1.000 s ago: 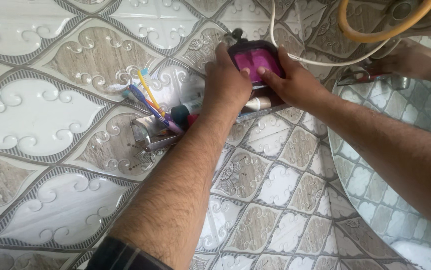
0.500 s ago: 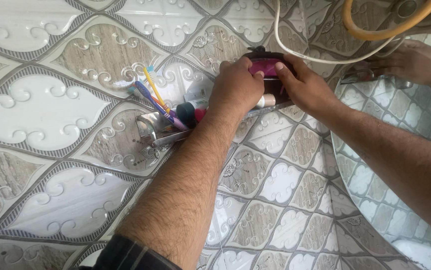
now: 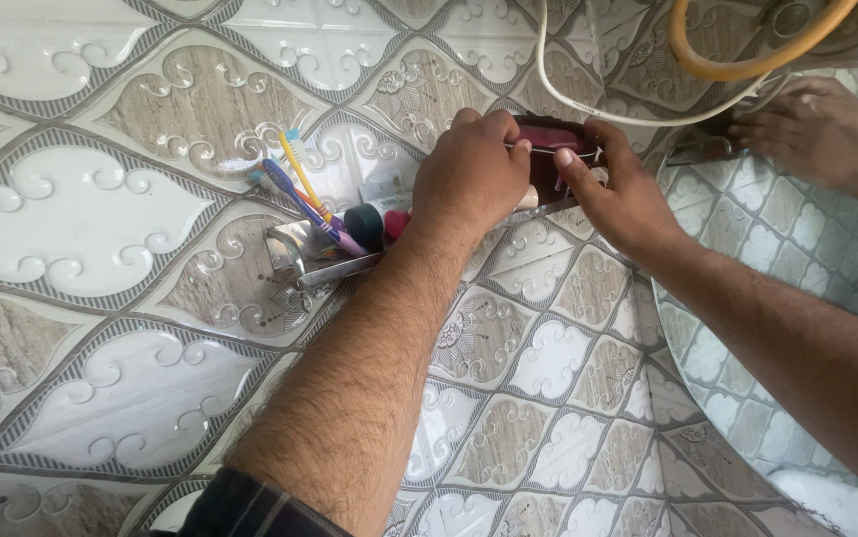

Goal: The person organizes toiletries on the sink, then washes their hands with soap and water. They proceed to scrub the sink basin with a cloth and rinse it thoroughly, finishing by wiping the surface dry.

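A dark case with a magenta lid (image 3: pixel 558 149) rests on a metal wall shelf (image 3: pixel 329 267), and both hands grip it. My left hand (image 3: pixel 471 177) covers its left end, fingers curled over the top. On its right side sits my right hand (image 3: pixel 616 189), thumb pressed on the front edge. Most of the case is hidden under the fingers.
Several toothbrushes (image 3: pixel 301 194) and tubes (image 3: pixel 374 217) stand in the shelf's left part. A white cable (image 3: pixel 588 99) and a yellow hose (image 3: pixel 747 68) hang above. At right a round mirror (image 3: pixel 747 328) reflects a hand (image 3: pixel 822 129). Patterned tiles (image 3: pixel 100 219) cover the wall.
The case has come down onto the shelf and its magenta face now shows less. Both hands stayed on it, and the view has shifted slightly.
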